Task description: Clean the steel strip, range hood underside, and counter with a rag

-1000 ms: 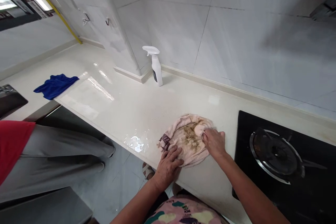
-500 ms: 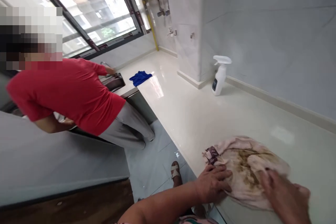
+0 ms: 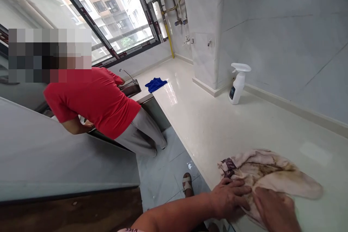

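Farthest to the left of both hands I have a person in a red shirt (image 3: 92, 105) and grey trousers, leaning forward with the back toward my camera. Beyond that person, well ahead of the hands, I see a dark-framed window (image 3: 127, 18). Next comes a metal sink (image 3: 132, 88) with a thin curved tap, far ahead and left of the left hand. Near the sink, and also far from the hands, a crumpled blue cloth (image 3: 156, 85) lies on the glossy pale counter (image 3: 206, 123). Below the counter's edge, to the left of the left hand, I catch a sandalled foot (image 3: 187, 185) on the tiled floor.

The left hand (image 3: 231, 193) rests flat, its fingers extended over the near left part of a pale pink, brown-stained cloth (image 3: 274, 170). That cloth lies partly folded on the counter under both hands; its dark patterned patch sits just ahead of the left fingers, and its other end reaches out past the right hand. Straight ahead of the hands, well apart from them, a white spray bottle (image 3: 237, 88) stands on the counter near the wall.

The right hand (image 3: 276, 204), just beside the left, touches the stained cloth; it is blurred, so I cannot tell whether its fingers grip the fabric.
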{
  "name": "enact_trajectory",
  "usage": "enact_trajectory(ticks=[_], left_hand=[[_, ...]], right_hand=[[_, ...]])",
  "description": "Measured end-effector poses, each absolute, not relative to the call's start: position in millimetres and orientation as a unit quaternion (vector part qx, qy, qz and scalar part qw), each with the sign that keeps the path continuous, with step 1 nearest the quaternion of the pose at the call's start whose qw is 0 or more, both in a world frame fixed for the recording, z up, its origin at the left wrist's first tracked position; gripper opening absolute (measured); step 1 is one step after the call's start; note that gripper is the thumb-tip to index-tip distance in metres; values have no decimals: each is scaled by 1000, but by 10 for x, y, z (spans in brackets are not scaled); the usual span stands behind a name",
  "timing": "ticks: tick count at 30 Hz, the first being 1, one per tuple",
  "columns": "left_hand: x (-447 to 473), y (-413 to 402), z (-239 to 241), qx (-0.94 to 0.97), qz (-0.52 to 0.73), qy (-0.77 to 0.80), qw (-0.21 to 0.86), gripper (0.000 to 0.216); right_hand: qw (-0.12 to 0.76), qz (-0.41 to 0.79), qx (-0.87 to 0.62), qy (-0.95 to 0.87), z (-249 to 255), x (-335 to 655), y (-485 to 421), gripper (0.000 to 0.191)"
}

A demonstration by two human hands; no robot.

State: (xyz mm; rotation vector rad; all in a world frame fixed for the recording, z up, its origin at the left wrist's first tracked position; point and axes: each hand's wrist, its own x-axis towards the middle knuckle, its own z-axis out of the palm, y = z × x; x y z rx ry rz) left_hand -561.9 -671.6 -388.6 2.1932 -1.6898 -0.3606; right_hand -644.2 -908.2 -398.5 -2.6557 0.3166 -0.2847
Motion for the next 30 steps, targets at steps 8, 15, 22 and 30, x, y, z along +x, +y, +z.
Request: enact_trajectory(ticks=[8,15,22,30], left_hand=[[-5608,-6650,-3889,774,-167,-565,231,21],[-5435,-6698,-3763,756,-171,-558,296,27],[-5222,-6911,-3913,817,-22,-534,216,81],[-5171,-6953,-4070,815,-10,-557,156,73]], right_hand=[[172,3,-901,399,-3660,-6593,-10121,27],[500,-174,-717,453,-3412,-6971,-10154,49],[354,-148,-875,294,-3474,-6568,-9437,38],[46,4,-960,276,-3495,-6132,-9484,21]])
